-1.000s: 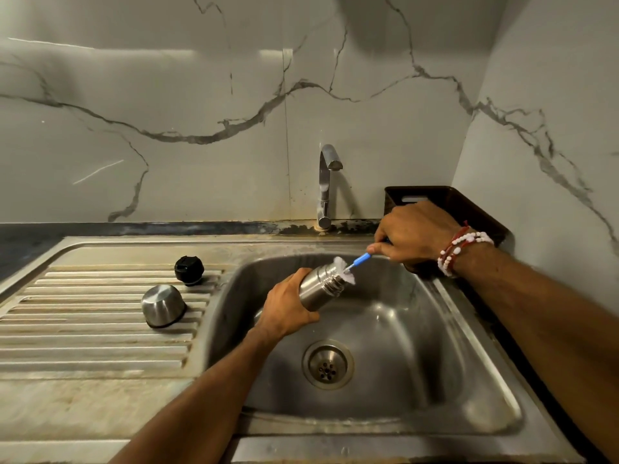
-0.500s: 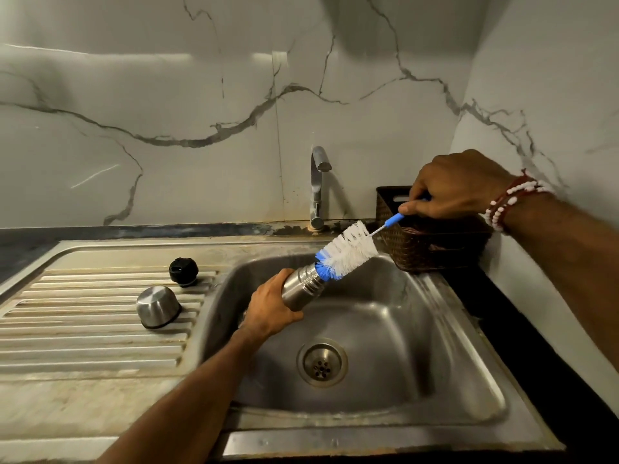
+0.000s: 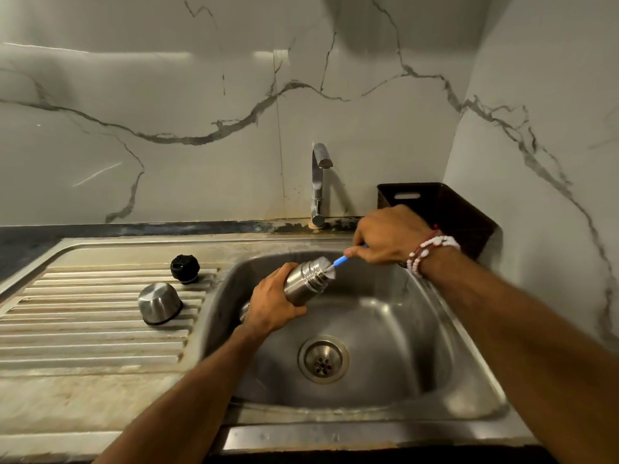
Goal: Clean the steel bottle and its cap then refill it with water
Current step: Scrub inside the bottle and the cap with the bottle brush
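Over the sink (image 3: 469, 380), the steel bottle (image 3: 303, 281) lies tilted in the left grip (image 3: 271, 306), which is clenched round its body; the steel cap (image 3: 159, 303) and black stopper (image 3: 185, 267) rest well left of that grip. The inside scrub looks to be in hand: the right grip (image 3: 388, 236) pinches the blue brush handle (image 3: 340, 261) just beyond the mouth, and the next stroke calls for pulling straight back along the neck. Half a second ago the bristles stood clear outside; now they are nearly all inside.
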